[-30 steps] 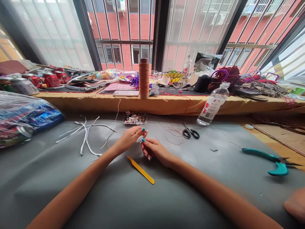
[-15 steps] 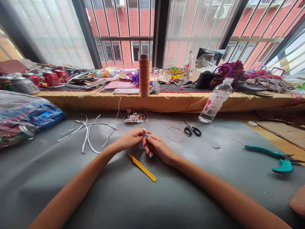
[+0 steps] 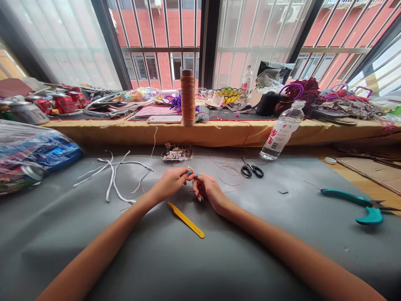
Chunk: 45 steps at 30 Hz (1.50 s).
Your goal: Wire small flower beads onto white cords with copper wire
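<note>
Above the grey mat, my left hand (image 3: pixel 171 181) and my right hand (image 3: pixel 207 189) meet fingertip to fingertip. Between them a small pale cord piece (image 3: pixel 190 168) curves up; most of it is hidden by the fingers. My left hand pinches it with thumb and forefinger. On my right hand, thumb and forefinger are closed at the same spot, while the lower fingers curl down loosely. Yellow tweezers (image 3: pixel 186 220) lie on the mat just below the hands. Several white cords (image 3: pixel 113 175) are spread to the left of my left hand.
A clear tray of small beads or charms (image 3: pixel 177 154) sits beyond the hands. Black-handled scissors (image 3: pixel 251 169) lie beside loose brown thread (image 3: pixel 227 167). Teal pliers (image 3: pixel 366 205) rest at right. A water bottle (image 3: pixel 282 131) leans against the ledge, which carries a brown thread spool (image 3: pixel 188 98).
My left fingers have shifted onto the cord piece's top, and my right hand has turned slightly. The hand at the far right edge has gone from view. The whole view shifted slightly.
</note>
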Motion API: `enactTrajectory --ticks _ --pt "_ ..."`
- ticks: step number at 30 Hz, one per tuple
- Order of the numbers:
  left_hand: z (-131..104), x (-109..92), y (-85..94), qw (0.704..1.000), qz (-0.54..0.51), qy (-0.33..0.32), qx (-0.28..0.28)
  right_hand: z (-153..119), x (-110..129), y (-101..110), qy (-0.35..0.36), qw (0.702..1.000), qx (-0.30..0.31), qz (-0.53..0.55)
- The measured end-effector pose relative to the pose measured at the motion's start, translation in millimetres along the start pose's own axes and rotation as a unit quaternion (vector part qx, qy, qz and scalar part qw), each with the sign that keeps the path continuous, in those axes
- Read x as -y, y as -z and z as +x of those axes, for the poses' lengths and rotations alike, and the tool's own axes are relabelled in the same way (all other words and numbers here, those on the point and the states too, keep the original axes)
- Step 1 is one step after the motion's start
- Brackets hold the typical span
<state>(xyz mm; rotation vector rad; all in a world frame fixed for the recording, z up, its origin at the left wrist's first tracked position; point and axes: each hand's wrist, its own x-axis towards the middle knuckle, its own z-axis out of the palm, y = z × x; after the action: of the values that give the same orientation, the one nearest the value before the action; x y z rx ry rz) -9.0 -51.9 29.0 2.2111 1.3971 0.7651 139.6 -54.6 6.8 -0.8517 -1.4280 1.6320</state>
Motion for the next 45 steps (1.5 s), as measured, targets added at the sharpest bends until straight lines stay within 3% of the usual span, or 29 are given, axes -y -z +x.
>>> enactTrajectory --ticks 7,16,20,26,33,39,45 --pt "0 9 -4.2 0.996 -0.002 -0.078 -0.052 -4 -1 -4 0.005 0.994 0.011 -0.110" --pt "-1 6 -4.5 0.992 -0.063 -0.089 -0.071 -8 2 -4 0.061 0.961 -0.046 -0.267" --pt "-4 -1 -2.6 0.992 -0.078 -0.052 -0.080 -12 4 -6 0.099 0.928 -0.033 -0.359" --pt "-9 -10 -0.2 0.986 -0.160 0.026 -0.046 -12 4 -2 0.146 0.857 -0.024 -0.494" --pt "-10 -12 -0.9 0.984 -0.169 0.017 -0.052 -10 2 3 0.177 0.798 0.002 -0.576" --pt "-11 -11 -4.1 0.983 -0.172 0.032 -0.051 -10 0 7 0.194 0.798 0.012 -0.571" --pt "-3 -3 1.2 0.986 -0.163 0.016 -0.035 -11 3 6 0.202 0.837 0.014 -0.508"
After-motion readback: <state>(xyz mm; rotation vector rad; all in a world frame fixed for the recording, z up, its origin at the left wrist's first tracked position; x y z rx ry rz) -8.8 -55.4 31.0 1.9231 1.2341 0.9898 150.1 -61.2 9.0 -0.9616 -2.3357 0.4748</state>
